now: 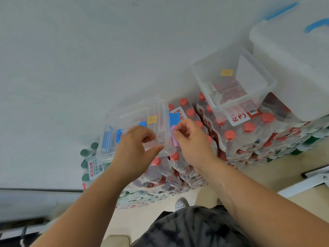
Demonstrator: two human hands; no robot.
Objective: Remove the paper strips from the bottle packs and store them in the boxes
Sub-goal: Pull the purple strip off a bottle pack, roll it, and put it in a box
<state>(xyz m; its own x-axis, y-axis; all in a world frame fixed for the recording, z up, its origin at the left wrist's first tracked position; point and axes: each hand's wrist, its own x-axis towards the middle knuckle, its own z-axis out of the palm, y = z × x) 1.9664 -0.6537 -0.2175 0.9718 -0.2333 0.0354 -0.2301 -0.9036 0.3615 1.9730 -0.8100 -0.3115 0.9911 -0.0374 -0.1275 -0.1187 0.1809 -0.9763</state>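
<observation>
Nearest the camera, both forearms reach up and forward over the stacked packs of red-capped bottles.

The left hand pinches the near corner of the small clear box, thumb below the rim and fingers above. This grip appears intended to steady the box or hold its lid part raised so that the opening stays accessible. The box rests on the packs, its blue latches on the side left of the hand.

The right hand is just right of the box. Its thumb and forefinger close on a purple strip, which hangs along the right wall of the box, touching or nearly touching it. Whether the strip is already inside the rim cannot be determined. A blue strip lies just beyond the purple strip, on a pack label beside the far right corner of the box.

Judgement: the step in hand is transfer of the purple strip into the box; the blue strip is not yet stored.

Farther right of the box, an open bin with a yellow sticker stands on a higher stack of packs. Beyond it, a large lidded tub with blue handles occupies the far right corner. Behind everything stands a plain wall.
</observation>
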